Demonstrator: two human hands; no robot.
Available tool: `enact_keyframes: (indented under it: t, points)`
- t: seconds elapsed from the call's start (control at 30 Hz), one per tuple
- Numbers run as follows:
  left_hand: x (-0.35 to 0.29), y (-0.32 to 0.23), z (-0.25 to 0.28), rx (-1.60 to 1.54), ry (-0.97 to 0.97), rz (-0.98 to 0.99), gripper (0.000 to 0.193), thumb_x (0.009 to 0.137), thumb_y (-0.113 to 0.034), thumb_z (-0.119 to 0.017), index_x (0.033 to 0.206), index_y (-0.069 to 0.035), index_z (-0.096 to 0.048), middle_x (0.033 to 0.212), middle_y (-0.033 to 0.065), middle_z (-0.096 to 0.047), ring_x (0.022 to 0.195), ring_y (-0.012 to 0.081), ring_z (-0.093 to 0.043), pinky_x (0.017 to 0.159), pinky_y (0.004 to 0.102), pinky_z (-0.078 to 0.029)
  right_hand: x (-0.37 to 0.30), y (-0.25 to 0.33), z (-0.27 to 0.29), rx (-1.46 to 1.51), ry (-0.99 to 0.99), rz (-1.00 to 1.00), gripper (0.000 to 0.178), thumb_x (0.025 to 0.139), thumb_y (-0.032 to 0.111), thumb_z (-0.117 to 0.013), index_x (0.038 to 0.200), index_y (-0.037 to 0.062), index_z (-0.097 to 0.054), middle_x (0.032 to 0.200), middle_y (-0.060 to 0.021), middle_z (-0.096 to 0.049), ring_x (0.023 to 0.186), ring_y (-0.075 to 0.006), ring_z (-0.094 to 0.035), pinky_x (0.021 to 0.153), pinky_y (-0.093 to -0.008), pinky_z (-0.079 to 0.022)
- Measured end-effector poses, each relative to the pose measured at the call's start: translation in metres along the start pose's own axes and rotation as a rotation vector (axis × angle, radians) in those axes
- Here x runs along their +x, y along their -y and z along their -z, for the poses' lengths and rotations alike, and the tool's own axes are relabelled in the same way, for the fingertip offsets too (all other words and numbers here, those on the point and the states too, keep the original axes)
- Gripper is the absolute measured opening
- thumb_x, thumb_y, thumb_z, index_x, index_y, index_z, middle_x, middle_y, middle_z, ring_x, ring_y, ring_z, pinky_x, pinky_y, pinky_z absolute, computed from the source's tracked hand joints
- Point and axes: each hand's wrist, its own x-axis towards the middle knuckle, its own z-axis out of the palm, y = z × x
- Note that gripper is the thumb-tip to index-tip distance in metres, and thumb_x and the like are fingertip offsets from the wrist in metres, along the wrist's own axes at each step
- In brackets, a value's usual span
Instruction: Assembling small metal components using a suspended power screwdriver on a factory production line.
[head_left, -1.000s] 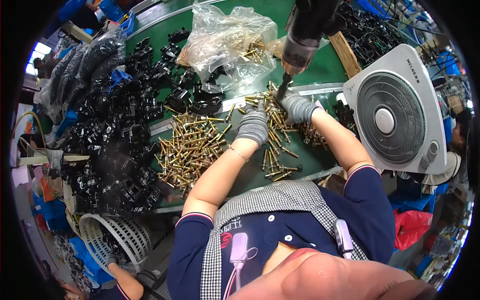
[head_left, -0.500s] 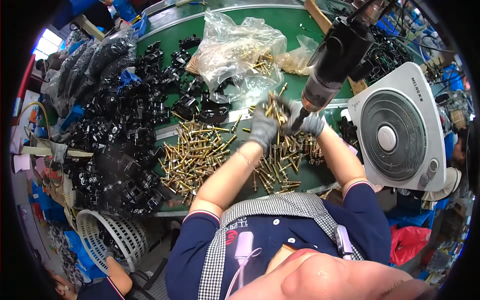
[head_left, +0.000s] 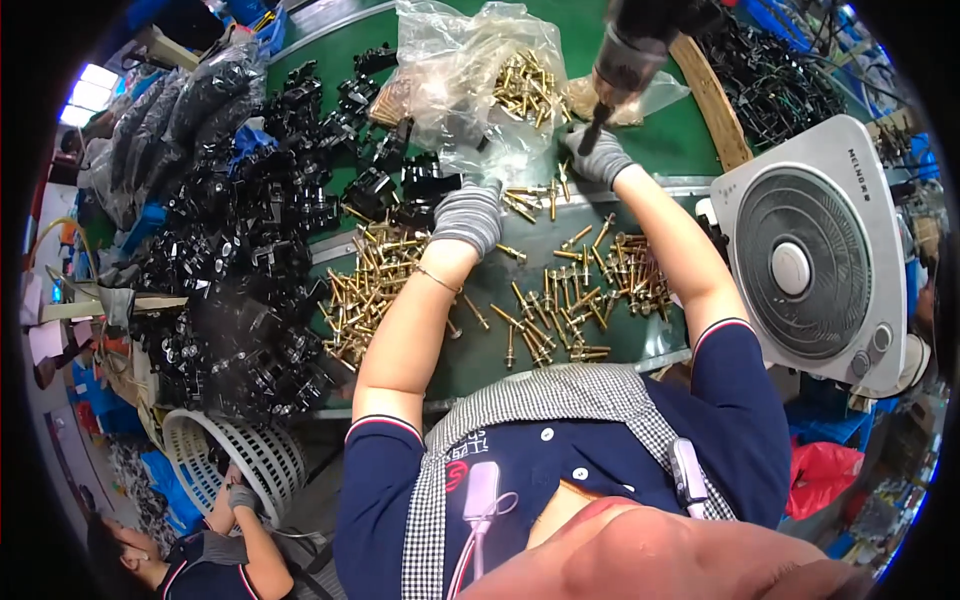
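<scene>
My left hand (head_left: 468,217), in a grey knit glove, is at the lower edge of a clear plastic bag (head_left: 440,110). Its fingers are closed on the plastic, partly covered by it. Inside the bag lie gold-coloured bolts (head_left: 530,88) with washers. My right hand (head_left: 603,158), gloved the same way, reaches to the bag's right side. The tip of a hanging power screwdriver (head_left: 622,65) covers part of it, and its fingers are hard to make out. A few loose bolts (head_left: 553,200) lie between the hands, below the bag.
Bolts form a left pile (head_left: 370,290) and a right pile (head_left: 570,300) on the green table (head_left: 450,370). Black moulded parts (head_left: 230,270) heap at the left. A grey fan (head_left: 800,260) stands right, beside a wooden strip (head_left: 712,105). Another person works by a white basket (head_left: 250,450).
Both hands have moved away from the bolt piles and apart, out to the bag. The bunch of bolts they held is gone from them. More bolts show in the bag.
</scene>
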Motion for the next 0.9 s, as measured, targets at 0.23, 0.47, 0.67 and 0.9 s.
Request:
enact_keyframes:
  t: [0.23,0.47,0.67,0.9]
  points:
    - [0.009,-0.021,-0.03,0.15,0.017,-0.153,0.075,0.071,-0.007,-0.059,0.14,-0.013,-0.029,0.128,0.0265,-0.042,0.108,0.0383,-0.053,0.089,0.0418,-0.045,-0.033,0.038,0.004,0.238,-0.022,0.265,0.027,0.071,0.023,-0.063,0.094,0.007,-0.063,0.089,-0.018,-0.063,0.087,-0.0358,-0.059,0.076,-0.0431,-0.048]
    - [-0.029,-0.034,-0.054,0.023,0.091,-0.284,0.063,0.07,-0.009,-0.062,0.129,-0.009,-0.041,0.121,0.0238,-0.047,0.106,0.0384,-0.052,0.089,0.0418,-0.044,-0.135,0.083,0.009,0.305,-0.055,0.359,0.028,0.071,0.017,-0.063,0.097,0.0058,-0.062,0.097,-0.0179,-0.062,0.087,-0.0347,-0.06,0.079,-0.0399,-0.049]
    - [-0.116,-0.009,-0.067,-0.124,-0.086,-0.28,0.075,0.066,-0.021,-0.075,0.131,-0.009,-0.039,0.125,0.0219,-0.044,0.103,0.0375,-0.053,0.088,0.0402,-0.045,-0.237,0.109,0.01,0.234,-0.202,0.036,0.046,0.072,0.02,-0.064,0.113,0.0013,-0.055,0.127,-0.0208,-0.044,0.115,-0.0364,-0.043,0.101,-0.0423,-0.035]
    - [-0.17,-0.017,-0.117,-0.111,0.039,-0.199,0.113,0.056,-0.028,-0.083,0.144,-0.013,-0.013,0.138,0.0303,-0.025,0.109,0.0413,-0.05,0.089,0.0386,-0.046,-0.273,0.068,-0.023,0.091,-0.213,-0.522,0.061,0.073,0.038,-0.066,0.122,0.0034,-0.05,0.13,-0.022,-0.042,0.122,-0.0383,-0.036,0.105,-0.0461,-0.026]
